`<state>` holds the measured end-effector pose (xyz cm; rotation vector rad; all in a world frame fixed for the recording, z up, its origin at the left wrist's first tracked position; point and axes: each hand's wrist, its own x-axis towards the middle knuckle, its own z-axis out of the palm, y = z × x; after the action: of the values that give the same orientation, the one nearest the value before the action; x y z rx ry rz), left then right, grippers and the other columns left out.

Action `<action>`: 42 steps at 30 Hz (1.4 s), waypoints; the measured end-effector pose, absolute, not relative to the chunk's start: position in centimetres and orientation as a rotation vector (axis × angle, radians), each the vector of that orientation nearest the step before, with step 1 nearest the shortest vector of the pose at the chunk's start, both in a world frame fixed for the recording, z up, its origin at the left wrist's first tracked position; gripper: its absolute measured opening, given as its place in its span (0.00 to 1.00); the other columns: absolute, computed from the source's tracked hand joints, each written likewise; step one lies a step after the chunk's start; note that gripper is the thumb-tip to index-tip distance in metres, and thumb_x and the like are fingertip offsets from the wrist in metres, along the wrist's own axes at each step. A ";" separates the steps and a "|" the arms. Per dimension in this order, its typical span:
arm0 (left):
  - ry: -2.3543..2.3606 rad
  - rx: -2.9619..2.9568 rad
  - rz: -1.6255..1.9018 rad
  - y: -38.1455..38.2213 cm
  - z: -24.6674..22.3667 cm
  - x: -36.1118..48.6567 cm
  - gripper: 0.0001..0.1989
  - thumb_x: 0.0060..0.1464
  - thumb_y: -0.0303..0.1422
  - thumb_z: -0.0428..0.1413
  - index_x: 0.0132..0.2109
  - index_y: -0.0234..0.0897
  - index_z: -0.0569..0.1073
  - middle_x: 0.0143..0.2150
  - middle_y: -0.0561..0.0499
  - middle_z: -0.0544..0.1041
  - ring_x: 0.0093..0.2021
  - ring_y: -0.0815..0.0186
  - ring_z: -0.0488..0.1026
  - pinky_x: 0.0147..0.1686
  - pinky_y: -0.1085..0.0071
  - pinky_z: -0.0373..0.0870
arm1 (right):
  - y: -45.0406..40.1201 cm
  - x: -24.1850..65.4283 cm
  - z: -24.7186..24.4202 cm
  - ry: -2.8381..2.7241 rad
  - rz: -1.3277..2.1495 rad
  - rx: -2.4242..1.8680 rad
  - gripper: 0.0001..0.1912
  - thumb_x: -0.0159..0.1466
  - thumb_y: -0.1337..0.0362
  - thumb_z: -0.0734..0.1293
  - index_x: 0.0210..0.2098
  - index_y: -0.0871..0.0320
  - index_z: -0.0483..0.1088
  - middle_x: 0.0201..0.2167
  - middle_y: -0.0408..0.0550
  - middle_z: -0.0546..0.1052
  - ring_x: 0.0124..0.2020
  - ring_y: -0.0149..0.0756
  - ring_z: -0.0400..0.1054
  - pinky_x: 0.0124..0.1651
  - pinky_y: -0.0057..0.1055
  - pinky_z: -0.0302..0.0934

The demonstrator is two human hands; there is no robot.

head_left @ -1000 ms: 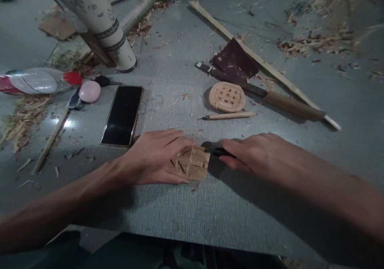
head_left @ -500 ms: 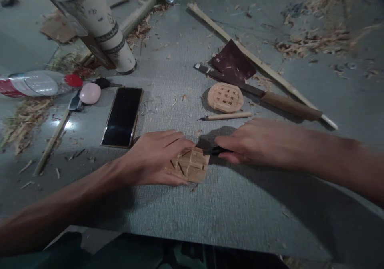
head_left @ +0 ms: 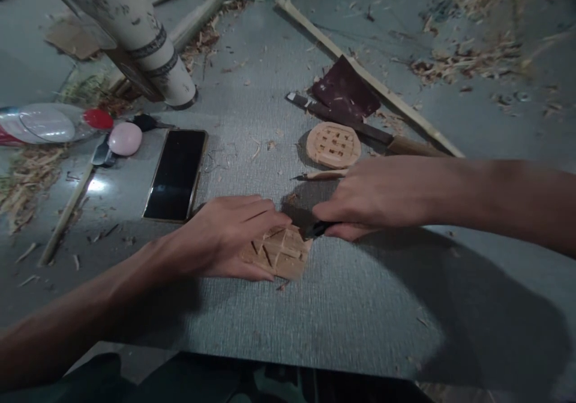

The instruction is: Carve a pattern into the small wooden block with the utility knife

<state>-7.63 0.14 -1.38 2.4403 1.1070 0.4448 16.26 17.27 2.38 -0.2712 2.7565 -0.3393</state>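
Observation:
My left hand [head_left: 234, 232] is closed round the left side of a flat wooden piece [head_left: 290, 252] with carved crossing grooves, pinning it to the table between thumb and fingers. From the right, my right hand [head_left: 366, 202] grips a small black tool [head_left: 317, 229]. Its tip is at the upper right corner of the carved piece; most of the tool is hidden in the fist. Just beyond that hand lies a thin wooden-handled tool with a dark point [head_left: 317, 176], partly covered. Behind it sits a rounded wooden piece [head_left: 333, 145] with a lattice of square holes.
A phone [head_left: 176, 175] lies left of my left hand. Farther left are a hammer-like tool [head_left: 67, 214], a pink oval object [head_left: 125, 138] and a plastic bottle [head_left: 49, 123]. A wooden-handled blade [head_left: 351, 124], dark red sheet [head_left: 345, 88] and wooden stick [head_left: 373, 82] lie behind. Wood shavings [head_left: 468, 61] are scattered.
The carved piece has turned slightly under my left hand. My right hand and forearm have swung upward in view, now covering part of the thin tool and the long blade's handle. The view has shifted slightly.

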 end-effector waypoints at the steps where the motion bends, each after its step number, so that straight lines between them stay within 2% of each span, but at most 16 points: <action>1: 1.107 2.440 0.429 0.2 -1.4 -7.7 0.28 0.67 0.52 0.59 0.62 0.36 0.69 0.47 0.44 0.79 0.43 0.58 0.78 0.40 0.65 0.69 | 17.4 16.2 2.5 2.747 -0.341 -0.284 0.07 0.74 0.59 0.68 0.39 0.53 0.75 0.20 0.37 0.69 0.20 0.33 0.52 0.29 0.38 0.38; 8: 1.096 2.449 0.440 0.2 -1.5 -7.6 0.29 0.66 0.52 0.60 0.62 0.36 0.69 0.48 0.44 0.80 0.45 0.58 0.78 0.41 0.64 0.70 | 17.8 17.9 2.6 2.677 -0.598 -0.214 0.16 0.80 0.56 0.59 0.42 0.54 0.74 0.26 0.39 0.72 0.23 0.32 0.58 0.30 0.37 0.43; 14: 1.097 2.430 0.465 0.3 -1.4 -7.7 0.28 0.65 0.51 0.61 0.62 0.37 0.69 0.50 0.43 0.81 0.46 0.58 0.79 0.40 0.66 0.71 | 17.4 21.6 1.5 2.695 -0.713 -0.089 0.22 0.80 0.49 0.56 0.37 0.53 0.72 0.24 0.40 0.71 0.21 0.32 0.59 0.28 0.36 0.42; 23: 1.121 2.388 0.440 0.6 -1.1 -7.3 0.28 0.63 0.52 0.62 0.60 0.39 0.71 0.47 0.45 0.81 0.43 0.58 0.78 0.39 0.65 0.69 | 13.7 21.9 0.4 2.949 -0.705 0.329 0.21 0.80 0.50 0.56 0.37 0.54 0.70 0.23 0.40 0.73 0.21 0.32 0.61 0.29 0.35 0.38; 30: 1.142 2.382 0.393 0.5 -1.1 -7.2 0.27 0.62 0.51 0.63 0.60 0.39 0.70 0.48 0.45 0.81 0.43 0.58 0.77 0.39 0.65 0.68 | 12.3 21.8 -0.2 2.944 -0.584 0.372 0.23 0.81 0.47 0.52 0.39 0.53 0.67 0.27 0.41 0.75 0.24 0.33 0.64 0.31 0.34 0.39; 42: 1.171 2.420 0.351 0.5 -1.1 -7.3 0.29 0.62 0.53 0.62 0.61 0.41 0.69 0.46 0.46 0.80 0.43 0.58 0.78 0.38 0.65 0.67 | 11.4 22.1 -0.6 3.024 -0.456 0.425 0.20 0.81 0.51 0.53 0.39 0.54 0.66 0.25 0.41 0.75 0.21 0.32 0.64 0.29 0.37 0.34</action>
<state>-7.25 0.53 -1.15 2.4199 1.1713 0.3510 22.08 11.41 -0.58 0.4254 3.0239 -0.4562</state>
